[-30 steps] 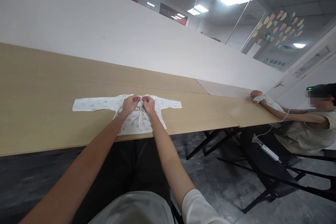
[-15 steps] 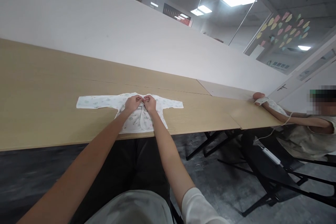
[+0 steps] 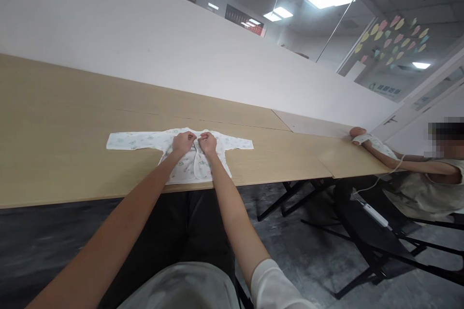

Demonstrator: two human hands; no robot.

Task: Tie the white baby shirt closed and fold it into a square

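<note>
A small white baby shirt (image 3: 188,166) with a faint print lies spread on the table, its long sleeves stretched out to both sides. My left hand (image 3: 184,142) is closed in a pinch at the upper front of the shirt, just left of the front opening. Close beside it, my right hand (image 3: 208,143) pinches the cloth right of the opening, below the neckline. A narrow gap separates the fingertips of both hands. What exactly lies between the fingertips is too small to make out. The curved front edge runs down below my hands.
The wooden table (image 3: 72,164) runs along a white wall (image 3: 163,53) with glass above. At the far right, another person's arm (image 3: 416,166) reaches to a doll (image 3: 358,132) on the table. A black folding chair (image 3: 384,231) holding a white device (image 3: 375,214) stands there.
My fingertips, nearly touching before, are now slightly apart, with the right hand shifted a little to the right. The shirt lies almost unchanged.
</note>
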